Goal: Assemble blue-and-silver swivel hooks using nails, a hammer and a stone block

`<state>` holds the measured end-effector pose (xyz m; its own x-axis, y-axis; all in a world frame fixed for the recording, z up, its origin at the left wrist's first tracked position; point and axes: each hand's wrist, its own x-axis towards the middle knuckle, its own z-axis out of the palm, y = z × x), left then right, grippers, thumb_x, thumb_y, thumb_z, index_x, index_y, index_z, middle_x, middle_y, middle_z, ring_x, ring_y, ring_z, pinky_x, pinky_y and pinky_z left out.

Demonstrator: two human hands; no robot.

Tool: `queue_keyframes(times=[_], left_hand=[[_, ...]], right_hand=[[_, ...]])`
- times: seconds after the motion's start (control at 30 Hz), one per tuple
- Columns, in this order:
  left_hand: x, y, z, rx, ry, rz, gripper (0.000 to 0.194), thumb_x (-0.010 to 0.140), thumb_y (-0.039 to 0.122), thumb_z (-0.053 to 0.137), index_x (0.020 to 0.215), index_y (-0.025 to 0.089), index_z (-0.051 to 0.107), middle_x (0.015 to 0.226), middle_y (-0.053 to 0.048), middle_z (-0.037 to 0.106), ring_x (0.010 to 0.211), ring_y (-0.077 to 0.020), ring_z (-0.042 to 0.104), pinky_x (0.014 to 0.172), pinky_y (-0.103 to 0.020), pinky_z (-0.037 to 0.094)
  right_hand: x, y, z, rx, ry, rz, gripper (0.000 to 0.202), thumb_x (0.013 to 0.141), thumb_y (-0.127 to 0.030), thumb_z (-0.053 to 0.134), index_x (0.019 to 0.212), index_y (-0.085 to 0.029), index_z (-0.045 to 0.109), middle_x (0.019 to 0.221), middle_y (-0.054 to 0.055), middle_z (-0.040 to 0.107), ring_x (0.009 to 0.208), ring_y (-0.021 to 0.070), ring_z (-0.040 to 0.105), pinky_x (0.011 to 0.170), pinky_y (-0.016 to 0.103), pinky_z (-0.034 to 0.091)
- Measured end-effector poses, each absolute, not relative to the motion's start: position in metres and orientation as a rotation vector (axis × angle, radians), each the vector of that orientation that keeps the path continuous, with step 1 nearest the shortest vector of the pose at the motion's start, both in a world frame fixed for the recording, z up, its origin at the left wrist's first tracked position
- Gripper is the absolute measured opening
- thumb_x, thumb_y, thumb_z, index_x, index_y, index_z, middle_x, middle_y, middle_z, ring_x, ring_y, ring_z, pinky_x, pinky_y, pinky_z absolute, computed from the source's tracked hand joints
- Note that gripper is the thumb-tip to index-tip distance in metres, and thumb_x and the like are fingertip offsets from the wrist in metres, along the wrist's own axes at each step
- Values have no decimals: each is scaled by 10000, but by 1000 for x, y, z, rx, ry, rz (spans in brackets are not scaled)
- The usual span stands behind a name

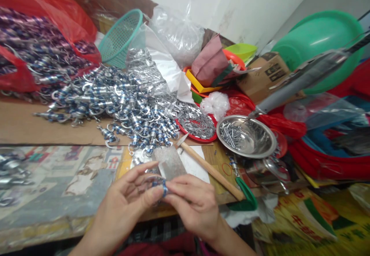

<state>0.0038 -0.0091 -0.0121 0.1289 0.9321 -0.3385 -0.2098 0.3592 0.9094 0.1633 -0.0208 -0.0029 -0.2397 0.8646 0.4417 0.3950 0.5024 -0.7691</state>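
Near the bench's front edge, my left hand (127,200) holds a small blue-and-silver metal fitting (160,184) between thumb and fingers. The fingertips of my right hand (192,198) pinch the right end of that same fitting. Just behind the hands lies a grey metal block (170,162) on white paper. A hammer (212,169) with a wooden handle rests to the right of the block. Beyond them spreads a large pile of similar blue-and-silver fittings (115,98). Fine detail of the held piece is blurred and partly covered by fingers.
A steel bowl (260,142) of nails and a red dish (212,136) of small metal pieces stand right of the pile. Behind are a teal basket (120,36), a cardboard box (263,76) and a green basin (326,28). A grey tool arm (300,80) slants over the bowl.
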Motion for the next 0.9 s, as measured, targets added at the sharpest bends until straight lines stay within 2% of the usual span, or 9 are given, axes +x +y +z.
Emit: queue_keyframes(times=[0.07, 0.17, 0.2, 0.3, 0.33, 0.5, 0.67, 0.77, 0.9], left_hand=[[3, -11, -15, 784, 1060, 983, 624, 628, 310, 743, 1189, 252, 474, 881, 5, 703, 871, -183, 646, 745, -238, 513], [0, -9, -19, 815, 1048, 939, 678, 678, 337, 706, 1267, 244, 383, 848, -3, 679, 871, -185, 640, 773, -254, 507], [-1, -7, -20, 827, 1044, 918, 696, 676, 340, 706, 1277, 238, 369, 831, -5, 670, 852, -188, 639, 762, -260, 508], [-2, 1, -20, 840, 998, 847, 739, 667, 316, 714, 1292, 226, 331, 801, -1, 636, 788, -181, 628, 721, -272, 509], [-2, 4, -19, 839, 963, 822, 746, 670, 308, 711, 1296, 223, 315, 796, 1, 624, 768, -181, 623, 706, -283, 510], [-4, 21, -11, 840, 848, 679, 762, 671, 259, 692, 1304, 226, 270, 735, 36, 554, 665, -163, 604, 626, -297, 491], [-7, 32, -2, 853, 824, 563, 799, 639, 207, 705, 1306, 220, 266, 711, 54, 534, 626, -140, 570, 592, -284, 471], [-7, 35, 0, 882, 824, 542, 793, 646, 196, 701, 1308, 216, 265, 692, 61, 530, 615, -132, 548, 580, -273, 455], [-8, 37, -3, 911, 809, 542, 771, 664, 184, 688, 1309, 202, 266, 685, 54, 564, 605, -130, 549, 591, -275, 439]], right_hand=[[166, -17, 0, -1119, -1837, 774, 139, 736, -147, 666, 853, -121, 736, 741, 87, 695, 649, 150, 651, 576, 220, 526], [183, 10, 6, -1223, -1914, 797, 102, 757, -202, 654, 808, -178, 740, 761, 42, 705, 688, 135, 655, 633, 218, 526], [193, 25, 7, -1285, -1952, 699, 113, 777, -204, 630, 816, -198, 736, 812, 32, 709, 753, 135, 656, 709, 229, 523], [225, 83, 0, -1758, -1981, 63, 260, 852, -146, 494, 1032, -191, 676, 1093, 65, 649, 1037, 154, 575, 932, 275, 427], [235, 101, -5, -1830, -2003, 41, 281, 831, -107, 502, 1045, -175, 671, 1112, 82, 639, 1061, 178, 561, 954, 297, 407], [258, 148, -20, -1968, -2069, 51, 314, 718, -2, 525, 859, -198, 726, 888, 77, 675, 919, 225, 605, 850, 316, 446], [262, 147, -10, -1978, -1971, 33, 395, 712, 49, 455, 988, -125, 677, 1057, 155, 589, 1002, 263, 563, 857, 357, 430], [257, 131, -2, -1929, -1913, 125, 288, 774, -19, 470, 963, -89, 677, 998, 150, 626, 953, 236, 594, 841, 346, 453], [229, 82, 3, -1768, -1867, 413, 176, 798, -215, 571, 907, -163, 700, 775, 38, 705, 693, 150, 654, 659, 267, 522]])
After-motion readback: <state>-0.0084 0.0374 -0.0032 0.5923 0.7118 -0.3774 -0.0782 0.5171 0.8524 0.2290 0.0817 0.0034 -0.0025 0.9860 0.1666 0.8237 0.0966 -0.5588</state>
